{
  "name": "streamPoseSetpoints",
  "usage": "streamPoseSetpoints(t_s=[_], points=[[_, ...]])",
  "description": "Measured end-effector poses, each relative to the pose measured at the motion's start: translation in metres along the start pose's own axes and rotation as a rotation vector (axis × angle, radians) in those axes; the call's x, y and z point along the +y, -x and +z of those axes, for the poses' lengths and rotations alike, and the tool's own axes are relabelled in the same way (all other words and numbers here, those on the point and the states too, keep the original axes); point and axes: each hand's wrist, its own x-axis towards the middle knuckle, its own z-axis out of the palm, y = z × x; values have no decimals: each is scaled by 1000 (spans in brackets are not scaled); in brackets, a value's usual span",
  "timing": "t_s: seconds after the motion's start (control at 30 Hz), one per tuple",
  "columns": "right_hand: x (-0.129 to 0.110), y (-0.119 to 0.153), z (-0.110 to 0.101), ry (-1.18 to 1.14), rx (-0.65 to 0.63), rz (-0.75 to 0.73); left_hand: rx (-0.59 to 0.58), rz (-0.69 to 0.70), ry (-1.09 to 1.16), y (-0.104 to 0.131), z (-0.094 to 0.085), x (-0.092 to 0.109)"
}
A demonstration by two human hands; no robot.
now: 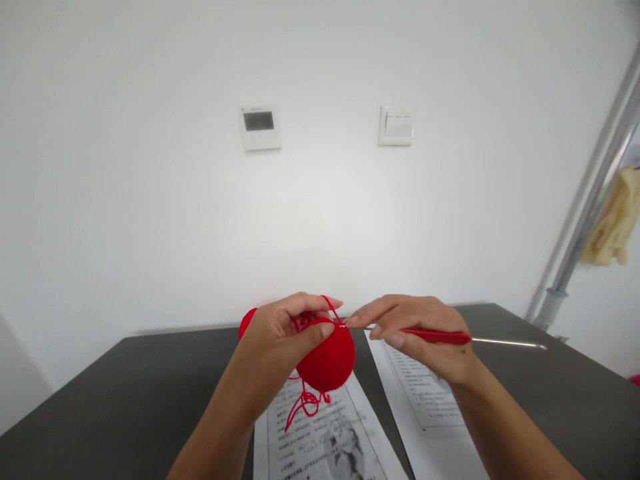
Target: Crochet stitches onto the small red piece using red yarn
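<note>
My left hand [295,333] pinches the top edge of a round red crochet piece [327,360] between thumb and fingers. A strand of red yarn [331,307] runs over the raised index finger down to the edge of the piece. My right hand [415,327] is closed around the red handle of a crochet hook [437,336], whose metal tip meets the piece's upper right edge. A loose yarn tail [307,403] dangles in tangled loops below. Partly hidden behind my left wrist is a red yarn ball [246,321].
Two printed sheets, a left sheet [290,453] and a right sheet [425,420], lie on the dark table [150,387]. A white wall stands behind, with a thermostat panel [261,129] and a light switch [396,125]. At right are a metal pole [575,253] and yellowish cloth [613,220].
</note>
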Motion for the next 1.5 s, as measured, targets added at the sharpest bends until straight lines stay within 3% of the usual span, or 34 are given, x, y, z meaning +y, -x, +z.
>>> streamPoseSetpoints(t_s=[0.2,0.4,0.5,0.7,0.83,1.03,1.17,1.5], points=[[0,-3,7,-5,96,-24,29,4,70,0,3,1],[5,-3,20,155,218,-97,74,-3,149,2,9,2],[5,-3,31,154,304,-42,93,30,119,3,11,2],[6,-7,52,-116,514,149,145,73,22,4,15,2],[9,-7,56,-244,593,226,130,75,93,2,20,1],[8,-8,57,-402,640,318,128,-9,278,1,24,-1],[7,-10,60,-529,660,357,66,-41,418,-2,23,-3],[15,-9,65,-675,700,353,-8,-123,566,-8,24,-6]])
